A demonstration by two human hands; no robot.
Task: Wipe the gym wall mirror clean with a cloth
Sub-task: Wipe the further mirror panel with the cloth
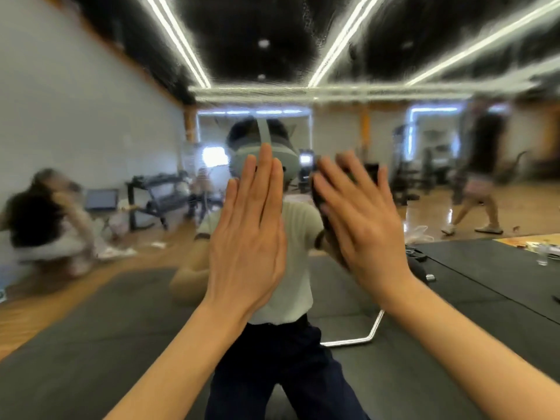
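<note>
The wall mirror (394,71) fills the whole view; its upper part is streaked and speckled with haze. My left hand (251,234) lies flat against the glass at the centre, fingers straight and together. My right hand (360,219) is also flat, fingers spread, pressing a dark cloth (321,204) against the mirror; only the cloth's left edge shows past my fingers. My own reflection, in a pale shirt and dark trousers, stands behind both hands.
Everything else is reflection: dark floor mats (91,328), a metal bar (363,334) on the mat, a weight rack (157,195), people sitting at left (45,219), a person walking at right (475,183), gym machines behind.
</note>
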